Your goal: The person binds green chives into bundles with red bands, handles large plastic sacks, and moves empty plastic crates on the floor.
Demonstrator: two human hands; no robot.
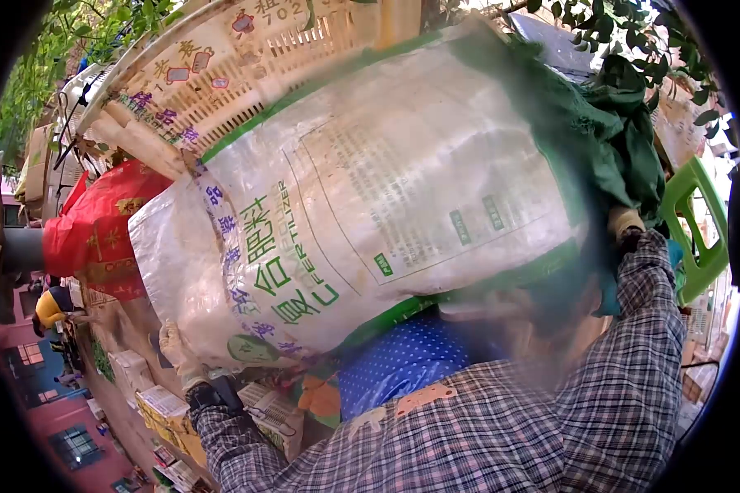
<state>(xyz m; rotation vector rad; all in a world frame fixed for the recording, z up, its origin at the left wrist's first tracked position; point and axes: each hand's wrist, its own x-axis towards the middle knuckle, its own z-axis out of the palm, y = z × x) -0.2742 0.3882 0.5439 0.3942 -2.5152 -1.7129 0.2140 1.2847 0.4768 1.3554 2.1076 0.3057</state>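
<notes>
One white fertilizer sack [419, 172] spans the frame's centre, long axis slanting from lower left to upper right, its lower-left edge gripped by the left hand [179, 353], while the right hand [625, 221], by dark green cloth [629, 135], shows no clear grip.

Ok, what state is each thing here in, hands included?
White sack: spread out, printed face showing
Left hand: gripping the sack's edge
Green cloth: bunched up
Right hand: at the green cloth, grip unclear
Red material: creased, partly covered
Plastic basket: partly covered
Blue dotted cloth: partly covered
Green stool: partly hidden
</notes>
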